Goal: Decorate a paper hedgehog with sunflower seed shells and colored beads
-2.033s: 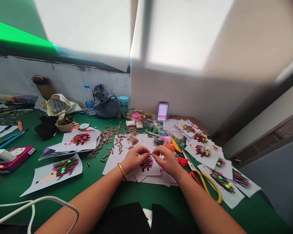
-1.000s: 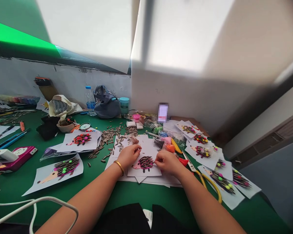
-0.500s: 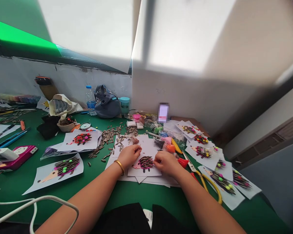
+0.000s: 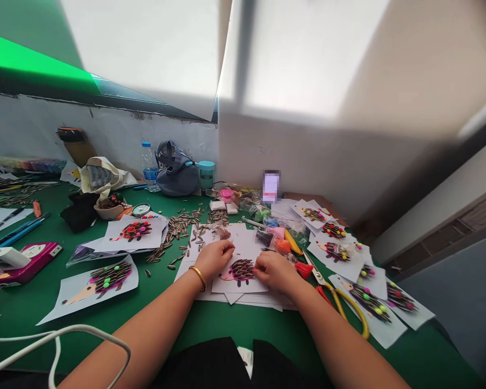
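A hedgehog picture [image 4: 242,271] lies on white paper in front of me, its back covered with dark striped seeds and edged in pink. My right hand [image 4: 278,271] is closed in a pinch at the right edge of the spines; whatever is between its fingertips is too small to make out. At the upper left of the picture rests my left hand [image 4: 215,262], fingers curled together, contents hidden. A gold bangle [image 4: 199,277] circles the left wrist. Loose sunflower seeds [image 4: 182,224] are scattered just beyond the left hand.
Yellow-handled scissors [image 4: 340,302] lie right of my right forearm, near several finished hedgehog cards [image 4: 375,313]. More cards [image 4: 99,286] lie at left. Bags of coloured clay [image 4: 281,237], a phone [image 4: 271,186], a water bottle [image 4: 149,167] and a white cable [image 4: 85,328] surround the work.
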Action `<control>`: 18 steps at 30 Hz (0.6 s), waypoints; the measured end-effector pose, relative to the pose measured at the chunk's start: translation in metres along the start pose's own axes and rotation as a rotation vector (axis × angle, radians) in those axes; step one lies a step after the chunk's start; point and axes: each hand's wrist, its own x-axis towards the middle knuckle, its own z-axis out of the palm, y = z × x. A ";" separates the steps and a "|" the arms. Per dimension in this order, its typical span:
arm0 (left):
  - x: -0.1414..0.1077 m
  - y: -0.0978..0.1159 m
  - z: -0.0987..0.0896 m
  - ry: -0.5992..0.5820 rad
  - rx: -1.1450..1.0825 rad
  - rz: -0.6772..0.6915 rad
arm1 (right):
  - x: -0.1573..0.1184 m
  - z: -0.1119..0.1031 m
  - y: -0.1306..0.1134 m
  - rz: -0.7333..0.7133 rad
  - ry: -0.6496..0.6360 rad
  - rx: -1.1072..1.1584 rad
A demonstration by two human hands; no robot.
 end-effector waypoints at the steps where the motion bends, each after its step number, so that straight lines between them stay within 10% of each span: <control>1: 0.000 0.000 0.000 -0.001 -0.004 -0.002 | 0.000 -0.001 0.001 0.001 0.001 0.011; 18: -0.001 0.001 -0.001 -0.004 -0.045 -0.013 | -0.001 -0.003 0.006 0.005 -0.031 0.075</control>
